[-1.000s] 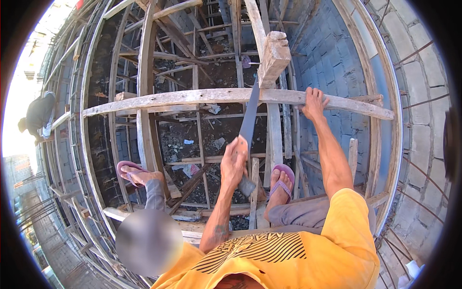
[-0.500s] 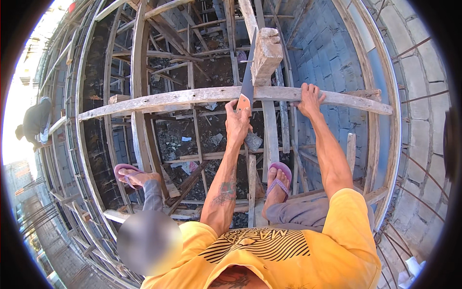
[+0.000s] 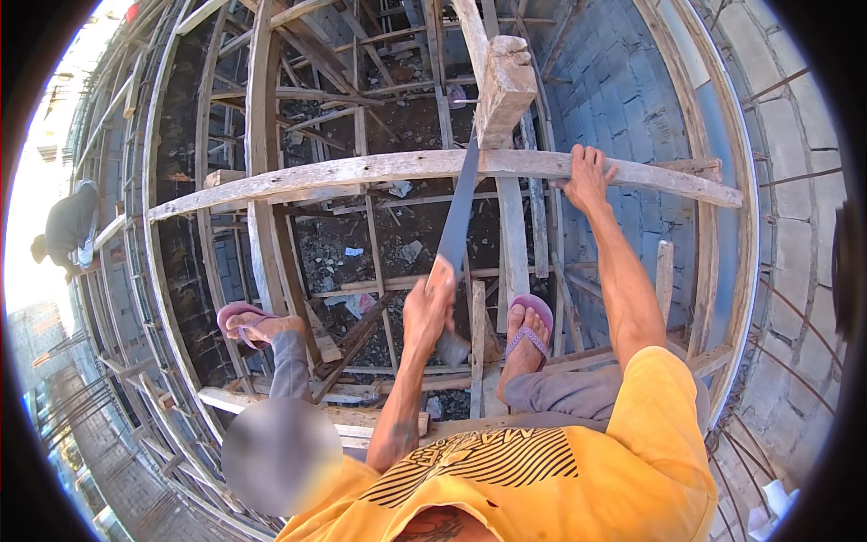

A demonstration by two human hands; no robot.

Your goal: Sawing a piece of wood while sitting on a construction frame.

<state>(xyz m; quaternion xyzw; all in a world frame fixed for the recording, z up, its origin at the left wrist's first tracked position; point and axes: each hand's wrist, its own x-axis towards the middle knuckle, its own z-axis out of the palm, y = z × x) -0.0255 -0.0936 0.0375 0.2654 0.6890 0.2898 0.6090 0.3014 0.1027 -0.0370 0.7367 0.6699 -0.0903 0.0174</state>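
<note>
Left hand [image 3: 430, 312] is wrapped tight around the handle of a handsaw [image 3: 456, 212] mid-frame, blade angled up against the long wooden plank [image 3: 361, 172]. Right hand [image 3: 587, 176] grips that plank, upper right.

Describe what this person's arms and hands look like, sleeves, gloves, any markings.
Both forearms are bare, with no gloves on the left hand or the right hand. A dark tattoo marks the left forearm. Short yellow sleeves of a yellow shirt with a black striped print reach the upper arms.
</note>
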